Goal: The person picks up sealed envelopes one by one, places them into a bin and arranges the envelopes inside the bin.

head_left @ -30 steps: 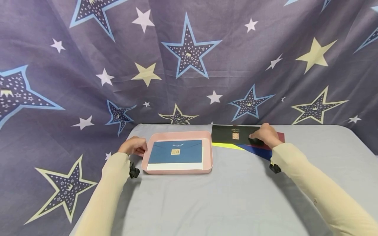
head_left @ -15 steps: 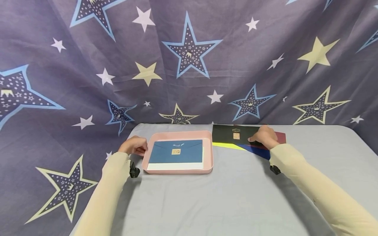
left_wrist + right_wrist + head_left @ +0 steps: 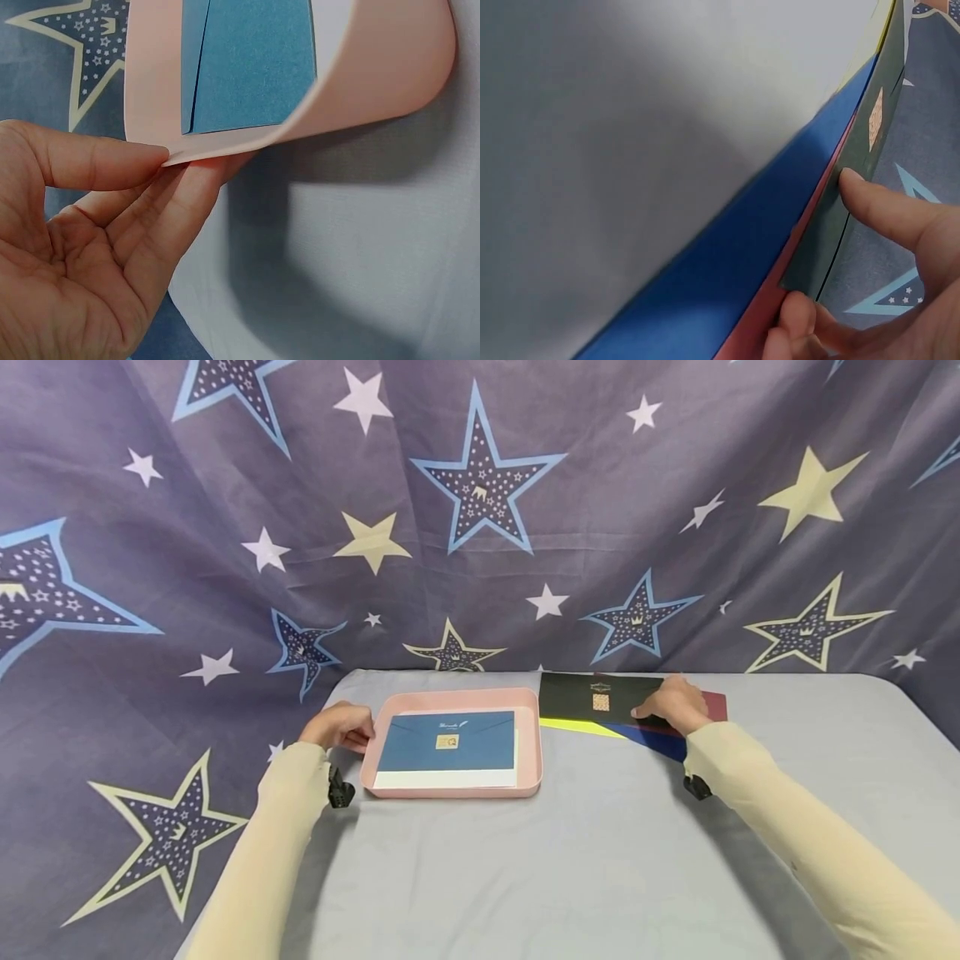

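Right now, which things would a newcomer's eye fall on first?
Probably the star-printed cloth filling the background behind the table. Next, the pink tray at the table's back left, with a blue envelope inside; then, right of it, the black envelope overlapping a yellow paper, a navy paper and a red paper.

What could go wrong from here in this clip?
1. The right hand pinches the dark envelope near one end, over a red layer, a royal-blue layer and a yellow layer; lifting might drag some along.
2. The dark envelope's other end lies right by the pink tray, so sliding it left could catch the rim.
3. The left hand pinches only one side of the tray; a tug might shift the blue envelope inside.
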A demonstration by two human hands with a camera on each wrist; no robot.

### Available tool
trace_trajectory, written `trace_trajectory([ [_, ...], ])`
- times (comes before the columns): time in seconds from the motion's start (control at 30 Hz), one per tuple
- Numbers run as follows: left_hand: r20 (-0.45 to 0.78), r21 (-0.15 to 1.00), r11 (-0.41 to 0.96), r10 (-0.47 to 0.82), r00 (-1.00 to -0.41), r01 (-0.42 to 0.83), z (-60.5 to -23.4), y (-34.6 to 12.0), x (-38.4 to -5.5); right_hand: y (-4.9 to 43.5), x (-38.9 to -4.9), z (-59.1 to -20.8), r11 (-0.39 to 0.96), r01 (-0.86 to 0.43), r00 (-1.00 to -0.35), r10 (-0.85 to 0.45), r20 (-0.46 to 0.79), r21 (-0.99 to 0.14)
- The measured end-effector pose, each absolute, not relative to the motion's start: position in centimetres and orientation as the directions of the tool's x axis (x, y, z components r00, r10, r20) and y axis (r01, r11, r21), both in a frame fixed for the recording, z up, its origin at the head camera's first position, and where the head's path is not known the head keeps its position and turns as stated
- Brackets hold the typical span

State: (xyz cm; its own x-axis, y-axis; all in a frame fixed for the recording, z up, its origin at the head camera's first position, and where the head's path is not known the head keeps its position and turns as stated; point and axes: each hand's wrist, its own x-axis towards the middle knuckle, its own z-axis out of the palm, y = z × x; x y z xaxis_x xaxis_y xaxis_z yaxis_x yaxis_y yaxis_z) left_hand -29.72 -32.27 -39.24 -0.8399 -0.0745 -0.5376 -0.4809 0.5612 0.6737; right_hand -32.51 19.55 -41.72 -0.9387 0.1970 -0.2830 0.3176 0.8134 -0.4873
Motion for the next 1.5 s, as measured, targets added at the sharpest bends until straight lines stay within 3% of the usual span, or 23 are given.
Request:
trace_trajectory([
  [0.93,-0.530,0.681,0.552,-0.082,-0.844,-0.481,-39.3,-32.2,-29.9,20.4,-32.6,-42.3,0.763,0.379,-0.914,0.218,-0.343,-0.524],
  [1.5,-0.514,0.684,0.559,-0.087,-0.853,-0.469,-39.3,-32.3,-29.5,22.3,-32.1,-42.5,0.667,0.315,-0.947,0.180,-0.265,-0.675],
])
